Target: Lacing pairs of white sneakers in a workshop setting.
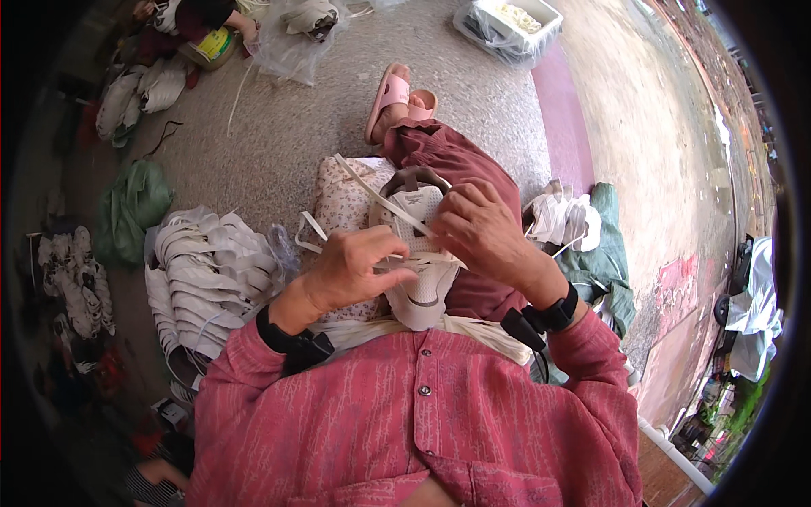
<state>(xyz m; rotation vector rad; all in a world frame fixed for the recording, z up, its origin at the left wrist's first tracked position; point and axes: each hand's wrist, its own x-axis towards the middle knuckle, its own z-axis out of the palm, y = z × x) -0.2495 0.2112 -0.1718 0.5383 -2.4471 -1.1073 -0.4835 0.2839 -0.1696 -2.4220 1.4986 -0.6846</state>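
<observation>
A white shoe upper (420,286) with a mesh front and a brown collar lies in my lap, its toe toward me. A flat off-white shoelace (384,198) slants across its tongue to the fingers of my right hand (483,230), which are closed on it at the shoe's right side. My left hand (359,266) is at the shoe's left side, thumb and forefinger apart over the upper, with no lace visible between them. Another lace end (312,226) sticks out beyond that hand. A bundle of loose laces (481,335) lies across my lap.
Stacked white shoe uppers (211,275) stand at my left; more uppers (564,218) rest on green sacking (615,270) at my right. A patterned cloth (338,190) covers one leg. Far off are a white tub (541,19), a plastic bag (291,51) and another person's hand (250,35).
</observation>
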